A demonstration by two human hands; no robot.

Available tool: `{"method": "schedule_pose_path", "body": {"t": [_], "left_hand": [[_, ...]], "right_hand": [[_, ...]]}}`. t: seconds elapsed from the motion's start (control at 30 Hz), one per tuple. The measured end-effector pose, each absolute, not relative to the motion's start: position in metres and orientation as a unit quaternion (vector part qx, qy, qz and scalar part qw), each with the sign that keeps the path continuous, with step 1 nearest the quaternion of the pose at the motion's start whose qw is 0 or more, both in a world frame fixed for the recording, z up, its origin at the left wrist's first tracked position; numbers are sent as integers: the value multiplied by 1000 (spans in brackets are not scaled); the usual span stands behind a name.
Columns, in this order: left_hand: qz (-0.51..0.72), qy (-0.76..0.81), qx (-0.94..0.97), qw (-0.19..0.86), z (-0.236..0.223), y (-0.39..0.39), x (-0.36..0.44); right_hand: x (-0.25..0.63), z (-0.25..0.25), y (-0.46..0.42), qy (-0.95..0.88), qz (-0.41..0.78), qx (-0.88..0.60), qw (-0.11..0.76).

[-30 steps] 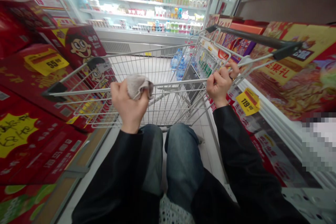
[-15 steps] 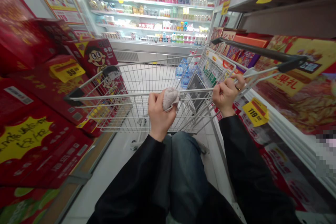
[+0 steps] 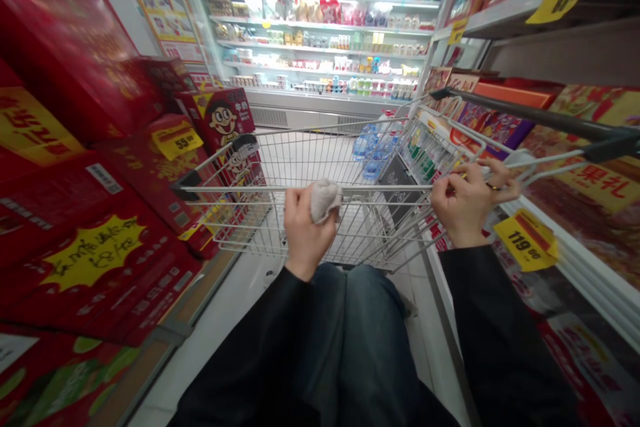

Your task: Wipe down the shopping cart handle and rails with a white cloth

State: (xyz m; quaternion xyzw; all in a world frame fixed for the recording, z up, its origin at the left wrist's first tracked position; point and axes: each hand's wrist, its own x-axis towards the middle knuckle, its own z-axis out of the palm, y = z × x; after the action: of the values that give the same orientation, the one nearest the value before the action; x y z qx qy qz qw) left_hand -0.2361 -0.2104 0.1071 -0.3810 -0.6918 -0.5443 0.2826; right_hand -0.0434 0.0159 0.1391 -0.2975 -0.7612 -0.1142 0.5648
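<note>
A wire shopping cart stands sideways in front of my knees, its dark handle at the right. My left hand is closed around a crumpled greyish-white cloth, which rests at the near top rail of the basket. My right hand grips the cart's wire frame near the handle end, thumb and index finger curled together and the outer fingers looser. A ring shows on one finger. The basket's wire floor and sides are visible between my hands.
Stacked red gift boxes crowd the left side. To the right runs a shelf with packaged goods and yellow price tags. Water bottles stand on the floor beyond the cart. A lit refrigerated display spans the back.
The view has shifted, so the cart and shelves appear farther right. My left hand with the cloth sits farther left along the rail. My right hand's outer fingers have loosened.
</note>
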Motion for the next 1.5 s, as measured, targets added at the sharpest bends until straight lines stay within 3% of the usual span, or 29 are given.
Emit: {"method": "schedule_pose_path", "body": {"t": [0.27,0.37,0.53,0.7,1.07,1.33,1.5], "left_hand": [[-556,-658,-402,309,113,-192,-226],[-530,-673,-389,339,113,-206,-247],[-502,-716,-290,387,101,-266,-318],[-532,-712,-137,438,84,-313,-378],[-518,-677,-366,373,85,-240,-279],[-551,-714,-107,419,62,-327,-387],[-578,-704,-54,410,38,-311,-394]], "right_hand": [[-123,148,-48,-868,-83,-164,462],[-140,135,-47,-869,-139,-178,440],[-141,120,-38,-834,-216,-175,477],[-144,116,-41,-814,-202,-184,512],[-143,117,-38,-816,-206,-193,505],[-138,120,-45,-809,-229,-189,507],[-142,119,-44,-795,-232,-183,530]]}}
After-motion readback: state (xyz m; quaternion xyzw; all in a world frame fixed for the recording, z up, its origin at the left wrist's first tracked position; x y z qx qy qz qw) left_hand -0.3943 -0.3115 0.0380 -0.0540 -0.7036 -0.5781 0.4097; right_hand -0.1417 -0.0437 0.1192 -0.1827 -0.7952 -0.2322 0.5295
